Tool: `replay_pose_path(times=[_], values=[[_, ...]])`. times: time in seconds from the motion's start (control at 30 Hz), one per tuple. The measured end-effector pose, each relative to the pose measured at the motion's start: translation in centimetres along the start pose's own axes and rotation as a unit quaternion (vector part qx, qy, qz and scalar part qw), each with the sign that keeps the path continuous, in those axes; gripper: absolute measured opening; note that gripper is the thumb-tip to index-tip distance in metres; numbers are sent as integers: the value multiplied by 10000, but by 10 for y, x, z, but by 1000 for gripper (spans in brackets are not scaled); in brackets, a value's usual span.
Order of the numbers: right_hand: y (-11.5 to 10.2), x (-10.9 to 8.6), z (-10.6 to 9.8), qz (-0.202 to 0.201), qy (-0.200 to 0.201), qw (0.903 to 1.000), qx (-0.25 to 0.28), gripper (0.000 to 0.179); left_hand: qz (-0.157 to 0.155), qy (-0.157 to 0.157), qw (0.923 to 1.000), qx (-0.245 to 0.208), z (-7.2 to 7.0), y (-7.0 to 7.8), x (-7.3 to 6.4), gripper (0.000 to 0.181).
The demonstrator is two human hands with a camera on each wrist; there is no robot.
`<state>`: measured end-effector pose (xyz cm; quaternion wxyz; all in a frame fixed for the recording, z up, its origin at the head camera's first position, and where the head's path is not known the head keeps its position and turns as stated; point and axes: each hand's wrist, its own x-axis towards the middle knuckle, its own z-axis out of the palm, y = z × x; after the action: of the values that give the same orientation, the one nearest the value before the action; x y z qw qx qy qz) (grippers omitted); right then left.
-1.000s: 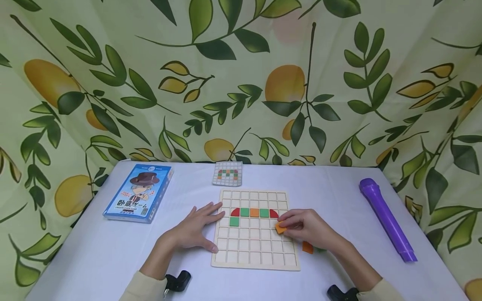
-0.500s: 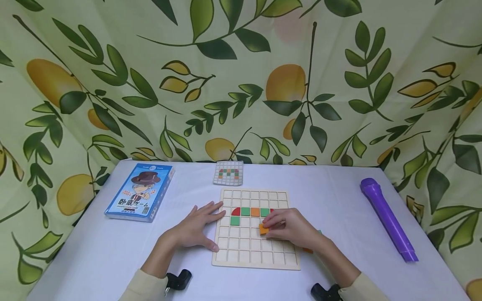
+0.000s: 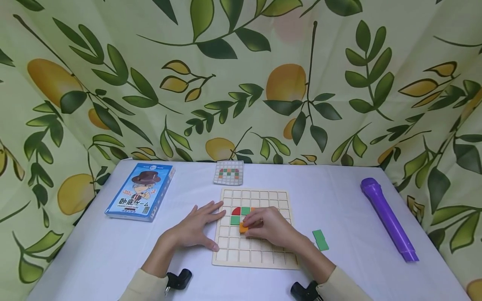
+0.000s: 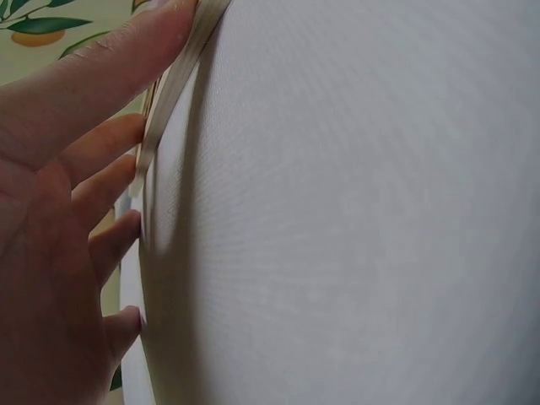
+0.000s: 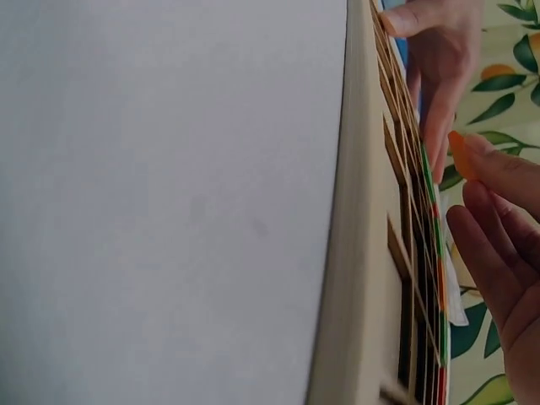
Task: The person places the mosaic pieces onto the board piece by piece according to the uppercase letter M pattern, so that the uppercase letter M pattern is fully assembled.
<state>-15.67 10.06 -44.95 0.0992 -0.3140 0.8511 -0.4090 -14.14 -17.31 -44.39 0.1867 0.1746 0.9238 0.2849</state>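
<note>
A wooden grid board (image 3: 260, 260) lies on the white table in the head view. Along one row sit a red quarter-round tile (image 3: 236, 211) and a green square tile (image 3: 245, 210), with another green tile (image 3: 235, 220) below the red one; the rest of that row is hidden behind my right hand (image 3: 269, 228). Between thumb and fingertips that hand pinches an orange square tile (image 3: 243, 228) just over the board, right of and below the lower green tile. My left hand (image 3: 193, 228) lies spread at the board's left edge, thumb and fingers touching it.
Behind the board is a small pattern card (image 3: 228, 173) with a coloured grid. Two green tiles (image 3: 320, 240) lie right of the board. A blue game box (image 3: 139, 192) is at the left, a purple microphone-shaped tube (image 3: 388, 219) at the right. A leafy curtain hangs behind.
My right hand has carried the orange tile leftward across the board, from its right side to near the lower green tile. Green tiles at the right are now uncovered. The left hand stays put.
</note>
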Motion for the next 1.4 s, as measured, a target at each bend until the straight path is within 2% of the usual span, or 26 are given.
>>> replay_pose_path(times=[0.27,0.43,0.77,1.4], values=[[-12,12,11,-32,-69,10000,-8,17,53,-6,10000,-12,-1,-1,0,101],[-11,16,18,-21,-197,9995,-241,17,86,13,10000,-22,0,-1,0,101],[-10,19,27,-75,-117,9989,-457,15,86,3,10000,-37,-1,-1,-1,101],[-12,19,28,319,-108,9980,-526,13,114,16,9999,-30,2,-4,3,102]])
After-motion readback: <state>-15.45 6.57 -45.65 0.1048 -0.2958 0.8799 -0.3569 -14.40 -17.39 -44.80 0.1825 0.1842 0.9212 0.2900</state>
